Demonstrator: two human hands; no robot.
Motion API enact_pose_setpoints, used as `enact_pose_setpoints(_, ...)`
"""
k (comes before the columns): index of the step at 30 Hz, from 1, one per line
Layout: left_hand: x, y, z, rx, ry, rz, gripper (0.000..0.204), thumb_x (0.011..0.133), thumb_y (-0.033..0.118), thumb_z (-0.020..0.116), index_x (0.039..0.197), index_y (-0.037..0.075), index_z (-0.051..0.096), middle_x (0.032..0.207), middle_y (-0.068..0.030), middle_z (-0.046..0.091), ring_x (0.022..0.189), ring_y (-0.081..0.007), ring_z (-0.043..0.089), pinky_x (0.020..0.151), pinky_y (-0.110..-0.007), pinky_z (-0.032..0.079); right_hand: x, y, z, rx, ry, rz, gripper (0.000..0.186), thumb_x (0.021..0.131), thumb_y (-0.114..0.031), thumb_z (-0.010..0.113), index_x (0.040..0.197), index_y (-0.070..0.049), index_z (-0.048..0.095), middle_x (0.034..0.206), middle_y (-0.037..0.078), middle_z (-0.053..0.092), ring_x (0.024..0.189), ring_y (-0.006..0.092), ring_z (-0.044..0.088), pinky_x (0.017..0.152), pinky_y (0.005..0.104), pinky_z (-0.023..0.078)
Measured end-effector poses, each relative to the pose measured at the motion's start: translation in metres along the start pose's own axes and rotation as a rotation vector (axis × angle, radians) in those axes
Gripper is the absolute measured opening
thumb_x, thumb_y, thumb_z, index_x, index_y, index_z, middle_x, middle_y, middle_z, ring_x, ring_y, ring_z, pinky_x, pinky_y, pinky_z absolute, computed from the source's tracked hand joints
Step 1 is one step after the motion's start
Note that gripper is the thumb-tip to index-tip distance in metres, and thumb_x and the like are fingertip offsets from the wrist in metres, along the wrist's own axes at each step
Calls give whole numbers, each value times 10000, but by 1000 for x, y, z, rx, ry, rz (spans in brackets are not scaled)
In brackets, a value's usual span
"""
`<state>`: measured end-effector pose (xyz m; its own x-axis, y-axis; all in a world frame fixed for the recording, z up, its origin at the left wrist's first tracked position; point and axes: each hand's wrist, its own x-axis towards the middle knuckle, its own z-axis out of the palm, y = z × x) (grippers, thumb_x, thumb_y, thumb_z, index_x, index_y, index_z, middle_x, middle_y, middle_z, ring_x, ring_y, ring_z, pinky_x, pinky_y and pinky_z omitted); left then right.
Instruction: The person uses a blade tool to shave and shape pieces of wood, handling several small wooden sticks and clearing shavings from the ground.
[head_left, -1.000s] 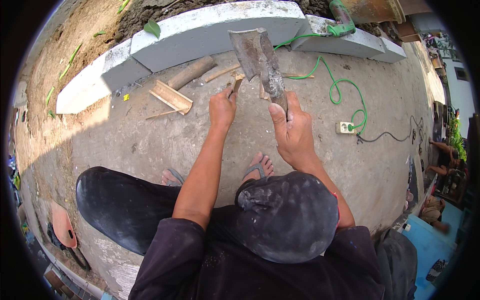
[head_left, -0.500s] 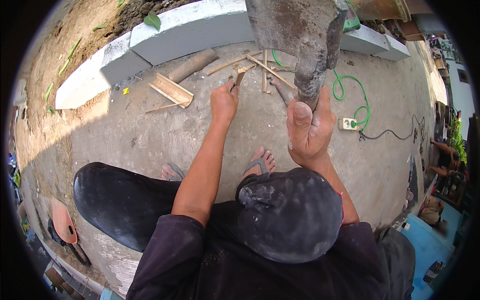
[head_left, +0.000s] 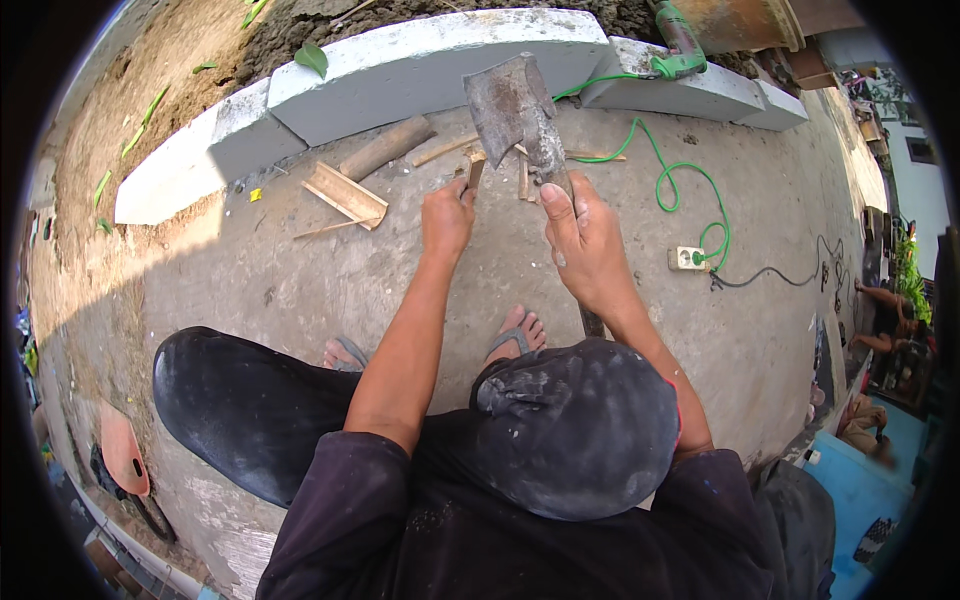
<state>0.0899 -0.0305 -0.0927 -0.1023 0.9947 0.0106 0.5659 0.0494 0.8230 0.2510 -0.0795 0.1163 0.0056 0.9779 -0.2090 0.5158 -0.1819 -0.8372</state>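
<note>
Concrete floor [head_left: 300, 290], far edge ahead: right hand [head_left: 596, 245] grips chopper [head_left: 508, 108], left hand [head_left: 446, 222] clenches wooden piece [head_left: 477, 168]; apparent chopping needs careful aim.

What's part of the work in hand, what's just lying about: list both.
In use:
metal-bladed tool, in the right hand
wooden piece, in the left hand

Seemingly just lying about:
green power tool
socket block
green leaf
yellow scrap

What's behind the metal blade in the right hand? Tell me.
Around the blade, the white block shows, and a wood strip below; whatever it directly covers cannot be seen.
</note>
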Motion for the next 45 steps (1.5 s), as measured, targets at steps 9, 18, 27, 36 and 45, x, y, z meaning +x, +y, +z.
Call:
enact_pose_setpoints(9, 2, 3, -2, 20, -15, -50, 173, 920, 160, 740, 1055, 62, 783, 845, -274, 691, 758, -456, 683, 699, -484, 531, -6, 0, 5, -202, 45, -110, 554, 1096, -445, 539, 1267, 82, 537, 590, 187, 537, 506, 311, 563, 527, 446, 423)
enact_pose_setpoints(18, 1, 1, -4, 14, -11, -34, 164, 922, 155, 738, 1043, 48, 768, 841, -274, 695, 787, -467, 685, 711, -505, 536, -19, -23, -6, 8, 216, -421, 516, 1087, -376, 579, 1232, 115, 509, 565, 154, 497, 501, 277, 570, 488, 402, 411)
enact_pose_setpoints(27, 6, 1, -4, 35, -71, -88, 299, 912, 154, 763, 1179, 21, 754, 956, -259, 744, 872, -407, 741, 786, -441, 574, 1, -12, 0, -304, -16, -57, 602, 1073, -385, 565, 1300, 172, 535, 612, 275, 609, 649, 507, 663, 594, 544, 496)
enact_pose_setpoints(36, 7, -52, -40, -94, 126, -263, 539, 927, 245, 788, 1371, -27, 647, 1117, -223, 774, 1011, -331, 762, 894, -410, 583, -15, -27, -11, -281, -12, -30, 601, 1084, -411, 551, 1344, 131, 538, 569, 225, 572, 586, 413, 667, 563, 494, 476)
enact_pose_setpoints(45, 22, -40, -78, 26, 533, -467, 508, 979, 429, 697, 1245, -3, 717, 1037, -194, 787, 943, -344, 753, 859, -437, 560, -9, 3, -8, -459, 87, -80, 567, 1089, -422, 537, 1318, 96, 569, 610, 234, 591, 600, 406, 663, 588, 500, 476)
